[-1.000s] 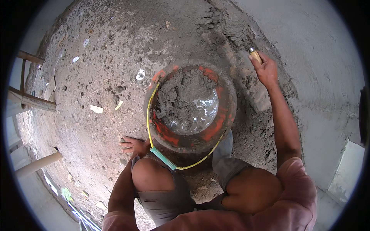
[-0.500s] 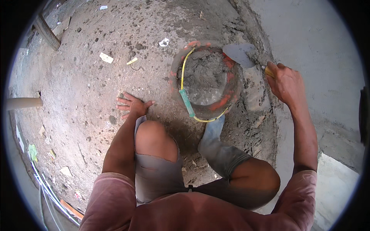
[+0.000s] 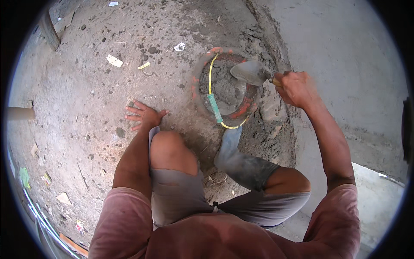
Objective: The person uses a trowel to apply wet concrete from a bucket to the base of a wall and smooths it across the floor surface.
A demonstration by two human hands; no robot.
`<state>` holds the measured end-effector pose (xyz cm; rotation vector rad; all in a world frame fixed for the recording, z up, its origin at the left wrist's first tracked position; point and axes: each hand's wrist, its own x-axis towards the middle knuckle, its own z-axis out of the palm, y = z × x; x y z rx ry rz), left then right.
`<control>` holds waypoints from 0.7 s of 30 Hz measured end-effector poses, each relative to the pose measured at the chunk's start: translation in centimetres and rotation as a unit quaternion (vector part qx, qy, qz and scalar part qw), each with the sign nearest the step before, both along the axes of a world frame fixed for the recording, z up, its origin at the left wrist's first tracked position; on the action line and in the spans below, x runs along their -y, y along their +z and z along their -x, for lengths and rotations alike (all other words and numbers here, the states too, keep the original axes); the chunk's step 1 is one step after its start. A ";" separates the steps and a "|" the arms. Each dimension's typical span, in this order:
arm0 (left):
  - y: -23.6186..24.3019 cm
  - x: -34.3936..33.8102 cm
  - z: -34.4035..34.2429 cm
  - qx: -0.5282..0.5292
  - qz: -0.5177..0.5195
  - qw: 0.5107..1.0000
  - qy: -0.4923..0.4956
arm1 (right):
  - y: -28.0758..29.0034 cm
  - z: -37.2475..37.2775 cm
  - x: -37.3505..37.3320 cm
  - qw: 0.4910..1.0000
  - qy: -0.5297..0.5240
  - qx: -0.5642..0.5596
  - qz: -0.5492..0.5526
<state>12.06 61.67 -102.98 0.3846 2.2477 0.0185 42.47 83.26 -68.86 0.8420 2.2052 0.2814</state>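
Note:
My right hand (image 3: 296,88) is closed round the wooden handle of a trowel (image 3: 250,72). The trowel's grey blade is over the right side of a round bucket (image 3: 199,101), whose rim is orange-red under dried grey mortar. Wet grey mortar (image 3: 223,82) lies inside it, partly hidden by the blade. The bucket's yellow handle with a green grip (image 3: 214,108) crosses its left side. My left hand (image 3: 145,115) rests flat on the ground left of the bucket, fingers spread, holding nothing.
A grey plastered wall (image 3: 336,56) runs along the right, with rough mortar (image 3: 269,56) at its foot. Scraps of litter (image 3: 114,61) and small clods are scattered over the ground on the left. A wooden post (image 3: 49,32) stands at far left. My boot (image 3: 230,144) is close below the bucket.
The trowel has moved left, from the bucket's right edge to over its opening, my right hand going with it. My left hand stays flat on the ground. The whole view has shifted slightly.

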 end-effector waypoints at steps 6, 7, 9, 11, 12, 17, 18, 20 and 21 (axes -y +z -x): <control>-0.2 -0.5 -0.8 -0.001 0.008 1.000 -0.007 | -8.6 1.6 4.5 0.983 0.062 0.056 0.163; -0.3 -0.6 -0.4 0.001 0.009 1.000 -0.006 | -6.5 2.7 3.0 0.984 0.075 0.064 0.147; 0.3 -0.8 -0.1 0.008 0.015 1.000 -0.002 | -3.1 3.0 0.7 0.993 0.071 0.024 0.092; 0.2 -0.3 0.1 0.004 0.009 1.000 -0.003 | 1.1 5.9 0.4 0.997 0.009 0.077 0.018; 0.1 -0.2 0.3 0.002 0.004 1.000 -0.004 | 0.5 6.2 0.7 0.998 -0.027 0.050 0.017; 0.0 -1.3 -0.6 0.013 -0.002 1.000 -0.009 | -7.9 5.7 4.6 0.992 0.018 0.033 0.123; -0.1 -0.8 -0.1 0.013 0.009 1.000 -0.005 | -7.7 7.3 4.5 0.986 0.059 0.038 0.153; 0.1 -0.8 0.5 0.003 0.012 1.000 -0.002 | -2.8 8.8 2.0 0.990 0.012 0.072 0.120; 0.1 -0.5 0.3 0.002 0.017 1.000 -0.003 | -1.0 8.8 1.4 0.994 -0.019 0.071 0.080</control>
